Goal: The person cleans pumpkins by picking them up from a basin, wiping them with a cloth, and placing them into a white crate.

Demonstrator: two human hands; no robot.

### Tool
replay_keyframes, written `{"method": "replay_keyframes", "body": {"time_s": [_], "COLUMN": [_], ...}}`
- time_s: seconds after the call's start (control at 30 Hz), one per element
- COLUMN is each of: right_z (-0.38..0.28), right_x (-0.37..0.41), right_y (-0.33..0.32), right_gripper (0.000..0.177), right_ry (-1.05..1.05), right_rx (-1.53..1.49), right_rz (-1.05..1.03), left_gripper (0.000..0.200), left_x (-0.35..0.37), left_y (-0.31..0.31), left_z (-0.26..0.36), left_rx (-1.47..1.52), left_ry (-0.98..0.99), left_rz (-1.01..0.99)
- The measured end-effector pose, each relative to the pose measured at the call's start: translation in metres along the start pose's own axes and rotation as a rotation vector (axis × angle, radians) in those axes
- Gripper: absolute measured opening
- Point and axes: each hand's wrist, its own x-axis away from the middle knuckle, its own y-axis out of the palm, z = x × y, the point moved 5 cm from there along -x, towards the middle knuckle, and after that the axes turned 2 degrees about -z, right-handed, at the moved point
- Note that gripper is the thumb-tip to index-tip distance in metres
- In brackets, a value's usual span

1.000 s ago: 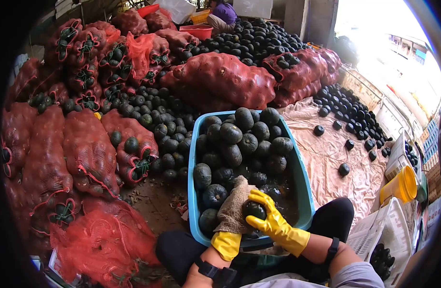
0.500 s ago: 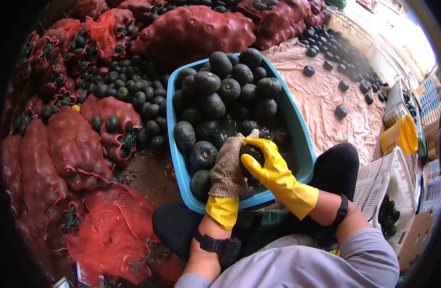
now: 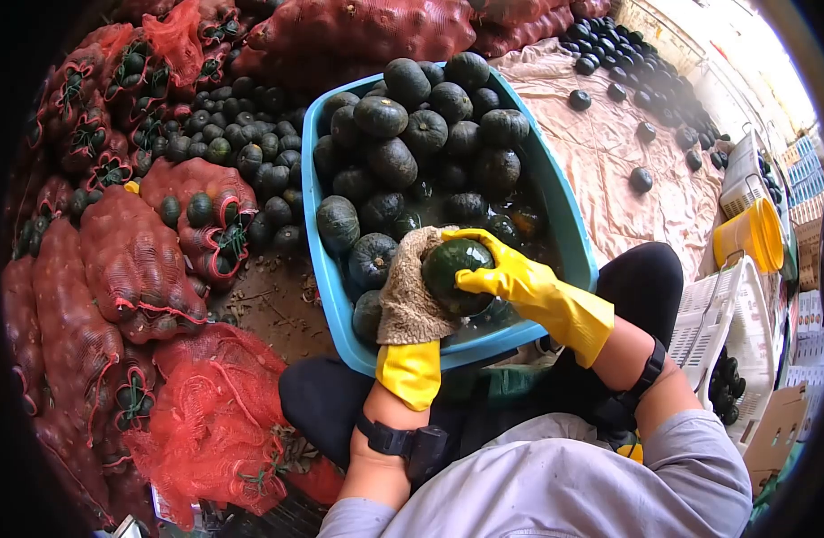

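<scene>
The right hand (image 3: 520,280) is holding a glistening green squash (image 3: 455,272) over the near end of the blue tub (image 3: 571,215); its gloved fingers are curving partly open around the far and right sides, the thumb lying across the top. The left hand (image 3: 416,309) is sitting inside a brown cloth (image 3: 408,280) that is bearing on the left side; its fingers are hidden, opening undeterminable. Judgement: sound practice is spreading the grip, turning the wet rind slowly against the cloth, and staying above the tub.
</scene>
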Motion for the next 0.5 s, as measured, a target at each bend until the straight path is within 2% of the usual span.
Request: {"method": "replay_keyframes", "body": {"time_s": [0.03,0.07,0.1,0.13,0.17,0.23,0.27,0.3,0.33,0.37,0.43,0.5], "right_z": [0.021,0.038,0.048,0.052,0.044,0.009,-0.009,-0.020,-0.020,-0.026,-0.032,-0.029], "right_x": [-0.007,-0.003,-0.006,-0.011,-0.012,0.005,0.008,0.014,0.016,0.020,0.025,0.024], "right_y": [0.001,0.001,0.003,0.001,-0.005,-0.015,-0.008,0.002,0.003,0.004,0.005,0.006], "right_gripper": [0.077,0.077,0.080,0.082,0.084,0.087,0.086,0.084,0.083,0.083,0.081,0.078], "right_ry": [-0.027,0.182,0.160,0.083,-0.035,-0.174,0.082,0.025,-0.092,-0.090,-0.037,0.054], "right_rx": [-0.249,-0.586,-0.666,-0.575,-0.258,0.637,0.300,0.360,0.635,0.582,0.382,0.099], "right_rz": [-0.010,0.079,0.186,0.256,0.291,0.222,0.243,0.126,0.163,0.140,0.092,0.038], "left_gripper": [0.066,0.063,0.060,0.056,0.059,0.062,0.063,0.065,0.061,0.057,0.073,0.087], "left_x": [-0.002,-0.001,0.000,0.001,0.000,-0.001,-0.001,0.000,-0.003,-0.007,-0.001,0.011], "left_y": [0.015,0.023,0.032,0.040,0.034,0.029,0.022,0.014,0.007,0.000,-0.011,0.001], "left_z": [-0.018,-0.024,-0.030,-0.037,-0.019,-0.008,0.002,0.009,0.009,0.008,0.005,-0.026], "left_rx": [-0.068,0.015,0.102,0.189,0.563,0.130,-0.018,-0.119,-0.129,-0.138,-0.206,-0.174], "left_ry": [0.014,-0.073,-0.159,-0.242,-0.447,-0.211,-0.123,-0.049,-0.017,0.015,0.000,-0.069], "left_rz": [-0.023,-0.002,0.027,0.064,0.135,0.154,0.157,0.165,0.111,0.056,-0.022,0.055]}}
